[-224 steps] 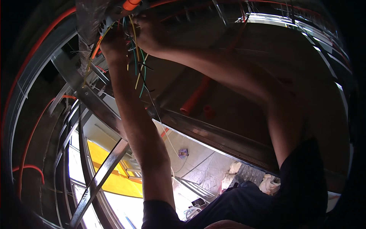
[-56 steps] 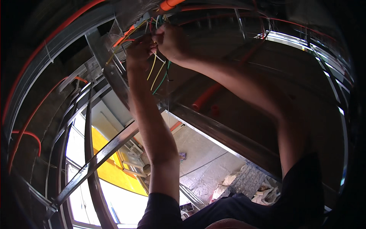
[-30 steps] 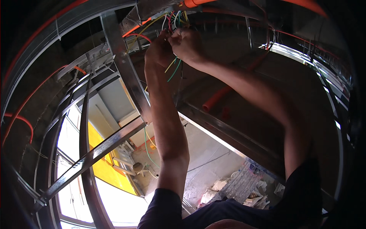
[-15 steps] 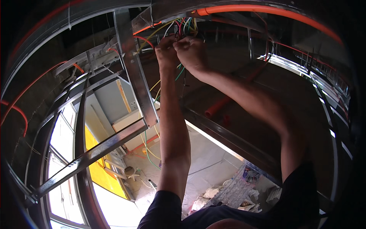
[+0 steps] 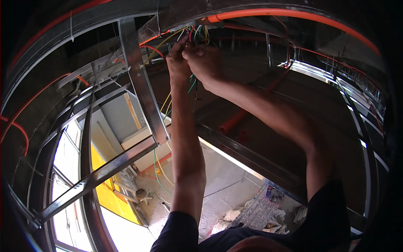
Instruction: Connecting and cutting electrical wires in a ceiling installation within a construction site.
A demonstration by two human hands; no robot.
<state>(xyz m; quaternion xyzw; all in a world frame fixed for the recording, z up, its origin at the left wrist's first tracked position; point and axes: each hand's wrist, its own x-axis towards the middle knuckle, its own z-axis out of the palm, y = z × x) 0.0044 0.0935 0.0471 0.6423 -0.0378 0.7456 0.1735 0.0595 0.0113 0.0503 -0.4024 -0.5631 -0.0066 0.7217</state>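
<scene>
Overhead, both my arms reach up to a bundle of electrical wires (image 5: 206, 33) in red, green, white and yellow, which hangs from the ceiling frame. My left hand (image 5: 178, 59) is closed on wires at the lower part of the bundle, its fingertips pointing up among them. Pressed against it, my right hand (image 5: 203, 61) is closed in a pinch on the same wires. The exact spot between the fingertips is dark and partly hidden. Below the hands, green wire (image 5: 192, 86) and yellow wire (image 5: 166, 101) hang down past my left forearm.
An orange conduit (image 5: 289, 14) curves across the top. Metal studs (image 5: 145, 84) and a crossbar (image 5: 100, 174) stand at the left. A dark ceiling panel (image 5: 268, 151) lies behind my right arm. Far below, the floor (image 5: 222, 168) holds a stool (image 5: 143, 195) and a patterned sheet (image 5: 256, 210).
The view has shifted slightly, so most things sit a little further left. My left fingers reach higher along the wires; my right hand stays closed beside them.
</scene>
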